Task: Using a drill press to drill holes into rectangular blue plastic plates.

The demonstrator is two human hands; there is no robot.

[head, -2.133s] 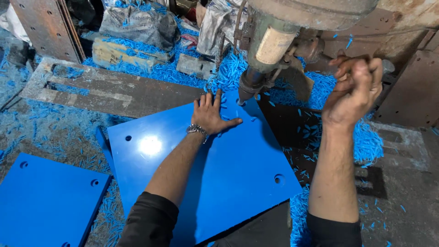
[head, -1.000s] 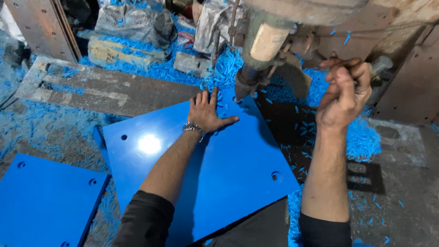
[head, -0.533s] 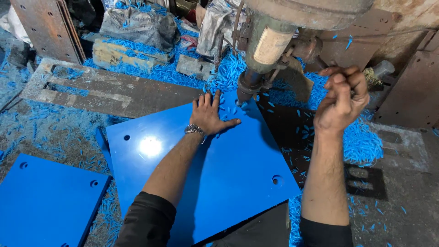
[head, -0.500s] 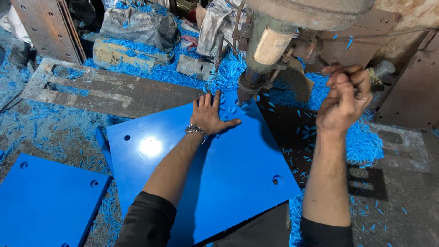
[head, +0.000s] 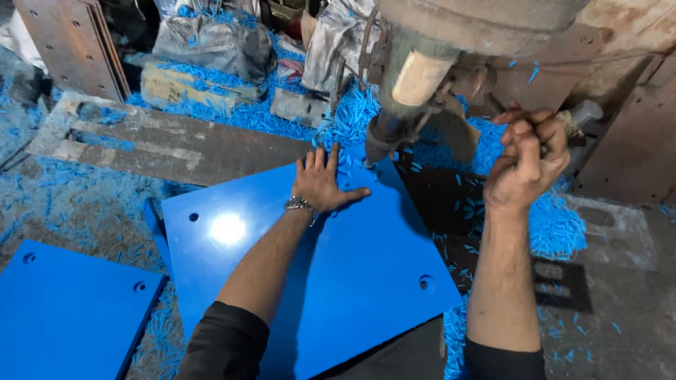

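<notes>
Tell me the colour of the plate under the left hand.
Bright glossy blue; the plate shows best in the head view, with the left hand flat on it.

A grimy workshop floor (head: 634,281) of dark, stained metal and concrete spreads beneath everything. Blue shavings (head: 77,211) lie thick over it, heaped deepest just behind the rusty steel slab (head: 176,144) and thinner to its left. The slab lies flat, with long slots cut through it. Behind the slab rests a pale wooden block (head: 190,84), and behind that a crumpled grey plastic sack (head: 211,42). At the far left of the slab, 1 rusty drilled plate (head: 70,42) leans upright. Well to the right of the slab stands a brown rusted panel (head: 634,148). The light is bright and overhead.
</notes>
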